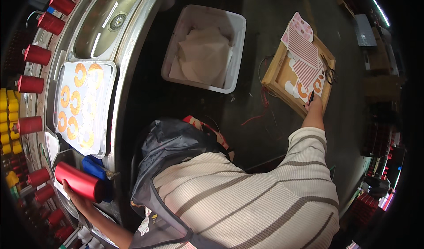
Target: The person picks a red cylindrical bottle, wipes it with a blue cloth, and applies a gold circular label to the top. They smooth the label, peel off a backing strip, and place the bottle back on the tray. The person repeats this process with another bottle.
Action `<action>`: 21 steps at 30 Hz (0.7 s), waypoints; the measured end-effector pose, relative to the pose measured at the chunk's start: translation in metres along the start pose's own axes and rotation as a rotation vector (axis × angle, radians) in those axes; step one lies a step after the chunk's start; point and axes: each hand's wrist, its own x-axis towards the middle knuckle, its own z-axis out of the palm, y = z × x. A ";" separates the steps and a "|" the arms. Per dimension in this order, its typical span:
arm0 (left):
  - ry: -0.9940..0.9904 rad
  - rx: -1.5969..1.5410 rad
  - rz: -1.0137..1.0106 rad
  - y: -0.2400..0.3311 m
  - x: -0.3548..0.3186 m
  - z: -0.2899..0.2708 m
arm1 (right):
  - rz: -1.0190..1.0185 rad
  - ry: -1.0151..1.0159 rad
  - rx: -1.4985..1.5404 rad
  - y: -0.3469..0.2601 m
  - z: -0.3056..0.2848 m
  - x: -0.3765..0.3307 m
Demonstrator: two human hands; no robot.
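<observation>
Now, notes from the grips outward.

Left hand: left hand (76,199), lower left of frame, fingers wrapped under a red spool (80,181) and grasping it; the spool lies tilted, one end toward the blue block (93,166) just beside it.

Right hand: right hand (314,104), right of centre, reaches to the near edge of the wooden tray (274,68). A thin dark thing shows at the fingertips; too small to tell what it is, or whether the fingers are clenched on it.

Tray contents: striped pink sheets (304,50) piled in the tray, with small orange-and-white ring pieces (302,90) at its lower corner, touching the hand's reach.

Left bench: a white sheet of orange rings (84,103) lies flat beside the steel sink (104,19), upper left; red spools on pegs (36,54) run down the frame's left edge.

Middle: white bin (236,32) with crumpled paper, upper centre, well apart from both hands.

Step in hand (judgement): a double reach, spool held on one side, pieces being picked or set at the tray on the other.

Next move calls for (judgement): a fine pinch at the tray's corner without disturbing the loose sheets, while the spool is kept from rolling.
</observation>
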 end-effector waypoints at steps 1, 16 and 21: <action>-0.009 -0.002 -0.005 -0.001 0.002 0.001 | -0.015 -0.029 0.002 -0.001 -0.002 0.006; 0.020 -0.048 0.004 0.000 0.000 -0.002 | 0.133 0.085 0.166 0.005 0.020 0.036; -0.036 -0.095 -0.035 -0.008 0.010 0.006 | 0.031 0.215 0.089 -0.002 0.004 0.091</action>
